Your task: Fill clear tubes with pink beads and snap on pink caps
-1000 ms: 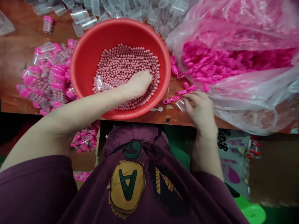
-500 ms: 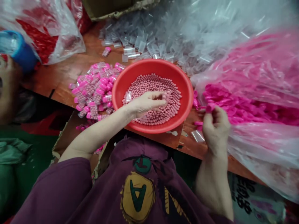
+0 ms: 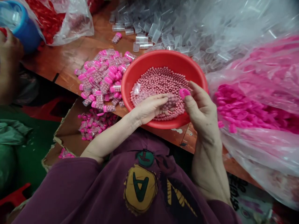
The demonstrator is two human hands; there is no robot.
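Observation:
My left hand (image 3: 149, 109) rests in a red plastic basin (image 3: 163, 57), curled around a raised clump of pink beads (image 3: 171, 102) that looks sleeved in clear plastic. The basin holds a heap of small round pink beads (image 3: 158, 81). A loose clear sleeve (image 3: 137, 88) lies on top of them. Above the basin's right rim, my right hand (image 3: 201, 112) pinches a bright pink plastic cap (image 3: 184, 92) between thumb and fingers.
Capped sleeves of beads (image 3: 102, 81) lie heaped on the wooden table (image 3: 70, 62) left of the basin. Clear sleeves (image 3: 149, 31) pile behind it. A plastic bag of pink caps (image 3: 243, 105) sits right. A person's hand (image 3: 9, 53) and a blue-rimmed container (image 3: 25, 31) show top left.
My right hand has moved left from the bag to the basin rim, with the pink cap now showing in its fingertips. My left hand has curled lower among the beads, and the view has shifted.

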